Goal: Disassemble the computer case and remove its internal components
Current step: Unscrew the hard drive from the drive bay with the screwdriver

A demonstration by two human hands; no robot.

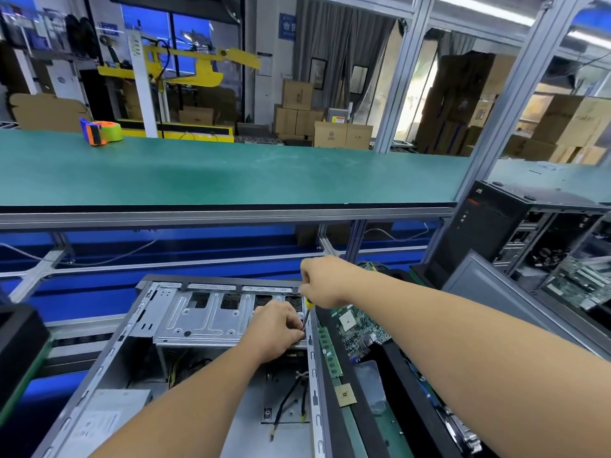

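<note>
The open computer case [205, 358] lies on its side in front of me at the near edge of the workstation, its side panel off and its floor largely bare, with loose cables [291, 395] trailing across it; my right hand [325, 280] grips the yellow-handled screwdriver [307, 314], its shaft angled down to the right end of the metal drive cage [201, 320], while my left hand [276, 328] is curled at the tip, fingers bunched as if steadying a screw, though what they pinch I cannot tell. By my reckoning the job is well along: a motherboard [358, 325], memory sticks [329, 353] and a processor chip [345, 395] already lie just beside the case on my right, leaving the drive cage, the power supply [109, 414] in the near corner and the wiring still to come out. Beyond, a second stripped tower [496, 233] stands to the right, and a tape dispenser [99, 132] sits on the green bench [231, 173]
</note>
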